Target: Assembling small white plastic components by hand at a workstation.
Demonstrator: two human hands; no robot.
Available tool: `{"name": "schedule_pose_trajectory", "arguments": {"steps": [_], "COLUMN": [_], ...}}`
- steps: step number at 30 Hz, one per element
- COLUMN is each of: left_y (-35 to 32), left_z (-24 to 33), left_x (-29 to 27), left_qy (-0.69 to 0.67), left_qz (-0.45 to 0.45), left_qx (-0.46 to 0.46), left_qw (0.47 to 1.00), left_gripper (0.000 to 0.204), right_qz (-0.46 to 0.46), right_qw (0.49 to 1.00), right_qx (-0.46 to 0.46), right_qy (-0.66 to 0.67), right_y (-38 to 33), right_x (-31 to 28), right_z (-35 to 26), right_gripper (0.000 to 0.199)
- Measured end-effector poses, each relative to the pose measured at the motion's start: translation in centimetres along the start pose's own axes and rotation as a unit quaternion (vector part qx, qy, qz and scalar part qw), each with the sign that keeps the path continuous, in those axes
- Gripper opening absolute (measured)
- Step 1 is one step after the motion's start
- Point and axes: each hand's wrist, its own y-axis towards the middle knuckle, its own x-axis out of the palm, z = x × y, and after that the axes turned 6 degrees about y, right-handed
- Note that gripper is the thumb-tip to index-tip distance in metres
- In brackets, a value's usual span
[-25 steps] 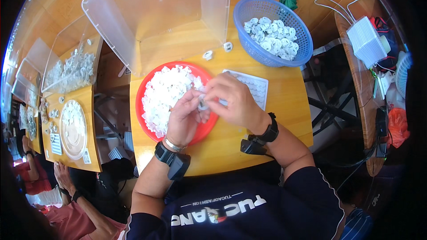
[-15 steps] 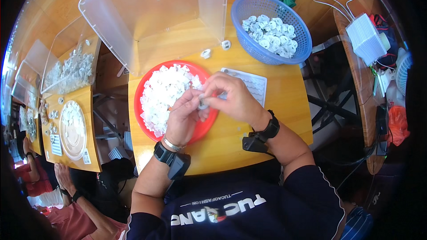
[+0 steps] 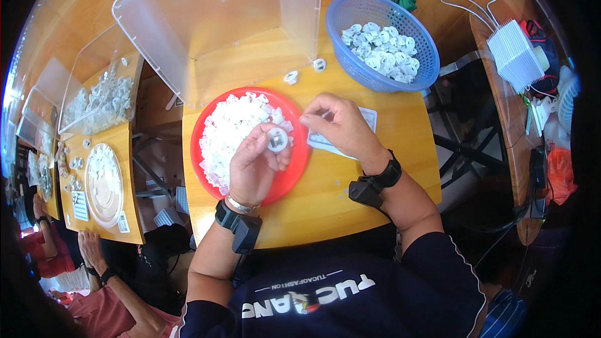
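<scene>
My left hand (image 3: 253, 166) is over the right side of a red round tray (image 3: 300, 161), gripping a small round white plastic part (image 3: 277, 139) between thumb and fingers. The part's face is turned up and shows a greyish middle. White plastic pieces (image 3: 235, 128) are heaped in the red tray. To the right, my right hand (image 3: 345, 126) hovers over a small white tray (image 3: 369, 117), thumb and forefinger pinched together. Whatever those fingertips hold, if anything, is too small to make out. My right hand partly hides the white tray.
A blue mesh basket (image 3: 350, 66) of similar round parts stands at the back right. Two loose parts (image 3: 291, 77) lie beside a clear plastic bin (image 3: 188, 31). On the left, another table holds a round tray (image 3: 116, 206); a co-worker's hands (image 3: 91, 247) rest near its edge.
My hands have moved apart. The right hand has drawn back to the right from the round part, which stays in my left hand and now shows its face.
</scene>
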Motion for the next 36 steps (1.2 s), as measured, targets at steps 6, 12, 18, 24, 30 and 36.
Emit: {"name": "schedule_pose_trajectory", "arguments": {"steps": [6, 12, 18, 24, 30, 36], "left_y": [0.1, 0.4, 0.5, 0.3, 0.4, 0.3], "left_z": [0.5, 1.8, 1.3, 1.2, 0.8, 0.6], "left_x": [-0.1, -1.2, -0.9, -1.6, -2.0, -0.9], "left_qy": [-0.019, -0.062, -0.048, -0.061, -0.088, -0.048], "left_qz": [0.019, 0.063, 0.061, 0.02, -0.005, 0.064], "left_qx": [0.009, 0.064, 0.048, 0.039, 0.035, 0.018], "left_qw": [1.0, 0.994, 0.996, 0.997, 0.995, 0.997], "left_gripper": [0.03, 0.031, 0.032, 0.032, 0.031, 0.03], "right_qz": [-0.012, -0.025, 0.026, -0.068, -0.111, -0.09], "right_qw": [0.997, 0.977, 0.951, 0.927, 0.929, 0.927], "right_qx": [-0.006, -0.055, -0.09, 0.036, -0.073, -0.087], "right_qy": [-0.07, -0.205, -0.294, -0.367, -0.344, -0.353], "right_y": [-0.1, -0.4, -0.4, -0.3, -0.2, -0.2], "right_x": [-0.3, -0.2, -2.1, -4.1, -2.4, -1.5], "right_z": [0.4, -0.5, -1.3, -2.0, 0.3, 0.5], "right_gripper": [0.012, 0.01, 0.011, 0.014, 0.019, 0.014]}}
